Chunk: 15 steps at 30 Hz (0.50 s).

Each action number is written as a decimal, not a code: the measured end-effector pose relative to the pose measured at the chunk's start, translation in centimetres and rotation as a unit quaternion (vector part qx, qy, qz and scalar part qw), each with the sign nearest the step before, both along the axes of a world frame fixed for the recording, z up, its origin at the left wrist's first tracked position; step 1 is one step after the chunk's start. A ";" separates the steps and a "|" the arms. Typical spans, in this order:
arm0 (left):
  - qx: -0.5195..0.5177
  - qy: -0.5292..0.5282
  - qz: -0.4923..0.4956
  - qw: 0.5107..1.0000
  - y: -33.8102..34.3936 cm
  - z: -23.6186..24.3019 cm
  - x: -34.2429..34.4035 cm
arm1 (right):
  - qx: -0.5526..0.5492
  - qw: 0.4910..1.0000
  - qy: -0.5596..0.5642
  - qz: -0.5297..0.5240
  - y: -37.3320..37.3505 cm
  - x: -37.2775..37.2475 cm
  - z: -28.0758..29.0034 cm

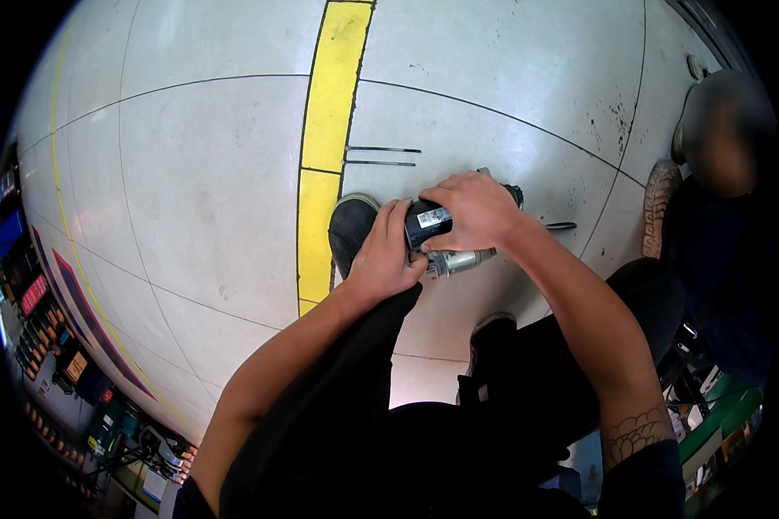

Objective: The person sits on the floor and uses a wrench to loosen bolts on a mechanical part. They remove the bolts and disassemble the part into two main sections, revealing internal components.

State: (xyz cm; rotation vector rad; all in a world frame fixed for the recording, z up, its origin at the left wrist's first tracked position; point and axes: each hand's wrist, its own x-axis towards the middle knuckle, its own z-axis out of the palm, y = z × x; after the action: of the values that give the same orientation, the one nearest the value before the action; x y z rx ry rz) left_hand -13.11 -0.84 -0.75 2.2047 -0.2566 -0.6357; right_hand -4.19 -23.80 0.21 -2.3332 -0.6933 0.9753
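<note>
Low over the floor, between my feet, both hands grip a starter motor [428, 221] with a black cylindrical body and a small white label. A silver cylinder [460, 261] runs along its near side. My left hand [383, 256] is closed round the left end of the black body, thumb near the silver part. Over the top and right of the body, the fingers of my right hand [479, 212] are curled. A dark toothed end [516, 195] of the motor sticks out beyond the right hand, which hides much of the middle.
Two long thin metal rods [383, 156] lie beside a yellow floor stripe [320, 130]. A dark slim tool [561, 226] rests right of the motor. My dark left shoe [352, 227] is close to the left hand. Another person [710, 225] sits or crouches at the right; shelves of goods [52, 346] line the left.
</note>
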 end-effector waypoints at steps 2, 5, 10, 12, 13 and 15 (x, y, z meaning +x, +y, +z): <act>0.001 0.002 0.001 1.000 0.0 -0.2 -0.1 | -0.007 1.000 0.015 0.007 0.1 0.2 0.3; -0.006 0.012 0.004 1.000 0.0 -0.4 -0.1 | -0.006 1.000 0.016 0.001 0.1 0.3 0.3; -0.024 0.028 0.021 0.999 -0.1 -0.4 0.6 | 0.001 1.000 0.015 -0.017 0.1 0.4 0.0; -0.026 0.030 0.020 0.999 -0.2 -0.3 0.9 | 0.016 0.999 0.001 -0.030 0.0 0.1 -0.2; -0.026 0.030 0.017 0.999 -0.2 -0.3 1.0 | 0.011 1.000 0.004 -0.027 -0.1 0.1 -0.3; -0.027 0.036 0.014 0.999 -0.1 -0.1 1.2 | 0.003 1.000 0.010 -0.021 0.1 0.3 0.0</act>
State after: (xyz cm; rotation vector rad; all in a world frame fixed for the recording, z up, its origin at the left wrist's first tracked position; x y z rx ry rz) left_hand -11.95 -0.98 -0.86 2.1265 -0.2030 -0.6835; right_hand -3.87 -23.72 0.24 -2.3197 -0.6359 0.9742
